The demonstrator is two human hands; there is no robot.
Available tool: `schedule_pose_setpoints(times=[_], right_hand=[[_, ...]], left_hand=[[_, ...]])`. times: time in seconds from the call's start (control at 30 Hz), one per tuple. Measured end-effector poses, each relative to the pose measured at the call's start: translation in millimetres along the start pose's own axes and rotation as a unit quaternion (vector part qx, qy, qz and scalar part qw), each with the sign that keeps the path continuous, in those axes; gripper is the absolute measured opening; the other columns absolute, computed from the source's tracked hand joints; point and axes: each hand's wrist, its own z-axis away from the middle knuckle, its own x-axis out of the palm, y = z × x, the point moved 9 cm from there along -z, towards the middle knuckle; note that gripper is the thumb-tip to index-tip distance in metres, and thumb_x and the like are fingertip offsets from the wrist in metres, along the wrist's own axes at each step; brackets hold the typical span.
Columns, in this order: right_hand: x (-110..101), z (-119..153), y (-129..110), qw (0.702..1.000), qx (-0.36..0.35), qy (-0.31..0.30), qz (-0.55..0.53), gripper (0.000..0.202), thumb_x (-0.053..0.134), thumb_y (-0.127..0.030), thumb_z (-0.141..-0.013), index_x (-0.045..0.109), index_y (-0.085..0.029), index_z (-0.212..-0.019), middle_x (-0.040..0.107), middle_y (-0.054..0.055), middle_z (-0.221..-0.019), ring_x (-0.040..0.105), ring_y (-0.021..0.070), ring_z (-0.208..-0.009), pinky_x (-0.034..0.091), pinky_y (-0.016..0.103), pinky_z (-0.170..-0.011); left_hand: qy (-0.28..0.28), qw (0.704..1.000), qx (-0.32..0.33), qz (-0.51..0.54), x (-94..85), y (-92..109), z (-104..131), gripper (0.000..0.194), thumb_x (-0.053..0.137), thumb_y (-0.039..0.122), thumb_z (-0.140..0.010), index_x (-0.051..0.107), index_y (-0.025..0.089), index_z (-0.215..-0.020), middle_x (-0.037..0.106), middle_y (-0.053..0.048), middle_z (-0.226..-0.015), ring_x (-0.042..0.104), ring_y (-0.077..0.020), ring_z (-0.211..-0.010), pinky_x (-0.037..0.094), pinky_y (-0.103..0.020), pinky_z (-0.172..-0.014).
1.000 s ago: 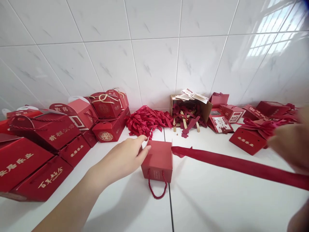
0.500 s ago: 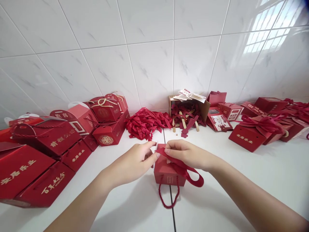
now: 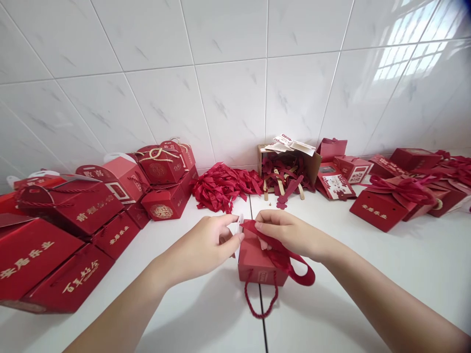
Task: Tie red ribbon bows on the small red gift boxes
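Observation:
A small red box with a twisted rope handle hanging toward me stands on the white table. My right hand is over its top, fingers pinched on a wide red ribbon that loops down at the box's right side. The ribbon's pointed end reaches toward my left hand. At the box's left edge is my left hand, thumb and forefinger closed around a thin whitish piece; its other fingers are curled and partly hidden.
Red gift boxes are stacked at the left. A heap of red ribbons and an open carton with tags and wooden sticks lie by the tiled wall. More boxes, one with a bow, stand at the right.
The box has shifted slightly right, along with the ribbon and my right hand. The ribbon's end now sits a little farther from my left fingertips, and more of the whitish piece shows.

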Motion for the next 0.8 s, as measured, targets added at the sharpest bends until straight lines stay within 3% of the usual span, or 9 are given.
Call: schedule_pose_setpoints(times=[0.17, 0.33, 0.6, 0.8], right_hand=[[3, 0, 0, 1.000, -0.002, -0.008, -0.002, 0.022, 0.045, -0.032, -0.089, 0.045, -0.018, -0.071, 0.053, -0.002, -0.063, 0.043, 0.0071, -0.050, 0.032, 0.019, -0.047], [1, -1, 0, 0.999, -0.012, 0.024, 0.021, 0.022, 0.050, -0.033, -0.086, 0.048, -0.017, -0.071, 0.052, -0.002, -0.062, 0.042, 0.0067, -0.049, 0.030, 0.018, -0.044], [0, -4, 1, 0.994, -0.041, 0.070, 0.079, 0.021, 0.050, -0.032, -0.082, 0.053, -0.017, -0.067, 0.053, -0.002, -0.060, 0.041, 0.0084, -0.050, 0.030, 0.021, -0.046], [-3, -4, -3, 0.986, -0.062, 0.093, 0.125, 0.018, 0.050, -0.029, -0.080, 0.056, -0.017, -0.067, 0.056, -0.001, -0.062, 0.043, 0.0097, -0.052, 0.032, 0.023, -0.048]], left_hand=[[-0.005, 1.000, -0.006, -0.008, 1.0, 1, 1, 0.054, 0.044, 0.053, -0.085, 0.045, 0.027, -0.132, 0.064, 0.003, -0.069, 0.054, -0.0168, -0.061, 0.040, -0.026, -0.056], [-0.003, 1.000, -0.008, 0.013, 0.2, 6, 0, 0.048, 0.048, 0.053, -0.083, 0.045, 0.027, -0.124, 0.058, 0.005, -0.060, 0.049, -0.0153, -0.054, 0.036, -0.024, -0.050], [-0.018, 0.998, 0.010, 0.065, 1.9, 2, -8, 0.030, 0.032, 0.044, -0.091, 0.050, 0.023, -0.082, 0.060, 0.001, -0.068, 0.056, -0.0160, -0.065, 0.041, -0.027, -0.059], [0.025, 0.999, 0.036, 0.010, -4.3, 13, -7, 0.022, 0.041, 0.039, -0.087, 0.049, 0.022, -0.074, 0.059, 0.002, -0.067, 0.053, -0.0148, -0.061, 0.038, -0.025, -0.055]])
